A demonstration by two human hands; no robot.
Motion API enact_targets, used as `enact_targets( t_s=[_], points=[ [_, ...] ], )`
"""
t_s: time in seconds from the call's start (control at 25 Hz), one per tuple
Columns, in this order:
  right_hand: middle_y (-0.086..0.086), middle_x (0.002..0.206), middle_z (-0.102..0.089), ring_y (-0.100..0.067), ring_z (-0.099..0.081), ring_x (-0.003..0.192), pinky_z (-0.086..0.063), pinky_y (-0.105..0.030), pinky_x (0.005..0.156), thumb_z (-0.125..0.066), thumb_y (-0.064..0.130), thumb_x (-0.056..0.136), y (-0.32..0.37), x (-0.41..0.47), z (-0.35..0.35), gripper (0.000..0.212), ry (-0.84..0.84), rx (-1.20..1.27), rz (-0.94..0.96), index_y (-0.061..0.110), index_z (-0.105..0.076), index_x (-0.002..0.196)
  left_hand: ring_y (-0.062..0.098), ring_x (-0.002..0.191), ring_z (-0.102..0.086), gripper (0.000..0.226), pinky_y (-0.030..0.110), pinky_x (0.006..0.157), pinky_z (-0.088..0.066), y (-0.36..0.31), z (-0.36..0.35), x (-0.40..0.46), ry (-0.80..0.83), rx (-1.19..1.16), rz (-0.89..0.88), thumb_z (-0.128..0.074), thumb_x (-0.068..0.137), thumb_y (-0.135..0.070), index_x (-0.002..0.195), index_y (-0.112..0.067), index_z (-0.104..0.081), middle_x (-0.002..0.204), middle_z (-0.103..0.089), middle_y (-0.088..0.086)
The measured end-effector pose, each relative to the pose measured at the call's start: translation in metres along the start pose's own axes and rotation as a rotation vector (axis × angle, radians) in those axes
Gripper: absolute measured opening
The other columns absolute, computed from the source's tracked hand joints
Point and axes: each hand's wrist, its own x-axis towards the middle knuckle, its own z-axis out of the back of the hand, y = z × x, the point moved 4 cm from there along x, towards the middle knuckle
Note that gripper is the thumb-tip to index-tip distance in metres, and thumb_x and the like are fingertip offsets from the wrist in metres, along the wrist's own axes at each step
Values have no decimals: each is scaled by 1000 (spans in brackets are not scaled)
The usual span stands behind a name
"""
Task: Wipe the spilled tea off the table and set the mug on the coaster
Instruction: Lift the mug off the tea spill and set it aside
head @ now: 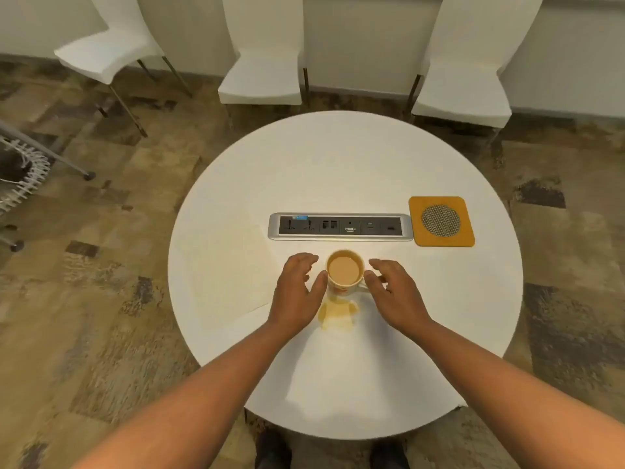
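Note:
A white mug (345, 270) full of milky tea stands upright near the middle of the round white table (338, 170). A yellowish tea puddle (338, 314) spreads on the table just in front of the mug. My left hand (297, 290) is at the mug's left side with its fingers relaxed and its thumb touching the wall. At the mug's right side, my right hand (394, 294) has spread fingers and its thumb lies by the handle. The orange square coaster (441, 221) with a round mesh centre lies to the right, apart from the mug.
A silver power socket strip (340, 226) is set into the table just behind the mug. A thin white paper sheet (223, 265) lies flat on the table's left part. Three white chairs (262, 79) stand beyond the table on patterned carpet.

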Motion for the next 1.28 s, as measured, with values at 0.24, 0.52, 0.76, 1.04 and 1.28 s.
enact_targets(
  t_s=[0.24,0.52,0.76,1.04,1.28],
  points=[
    [6,107,-66,-14,-59,96,-45,-30,81,-48,38,101,-32,1,-16,24,114,144,-223,27,-67,107,12,113,-64,45,19,89,-48,32,-33,-3,72,-231,395,-61,101,-38,142,-19,-58,142,-62,-1],
    [-1,95,-70,-13,-62,77,-48,-29,70,-44,45,102,-45,18,-28,38,381,437,-417,17,-68,97,25,114,-66,27,51,103,-53,43,-51,3,-13,-400,527,-58,97,-21,121,-21,-71,120,-73,0],
    [-7,89,-69,-15,-62,81,-49,-28,75,-50,31,103,-54,23,-36,32,416,507,-346,5,-66,95,15,107,-68,23,40,94,-58,47,-58,3,-66,-421,533,-62,94,-23,115,-26,-71,114,-73,-7],
    [-4,84,-67,-15,-58,80,-48,-29,79,-50,35,102,-54,13,-45,35,393,542,-289,9,-66,86,11,112,-67,32,39,96,-57,48,-52,5,4,-353,434,-63,95,-17,124,-28,-68,124,-71,-9],
    [2,86,-70,-11,-64,82,-50,-29,80,-49,37,101,-43,7,-35,34,345,567,-268,31,-68,73,5,114,-69,43,29,93,-57,41,-45,7,43,-411,337,-53,97,0,130,-24,-65,126,-72,-8]
  ],
)
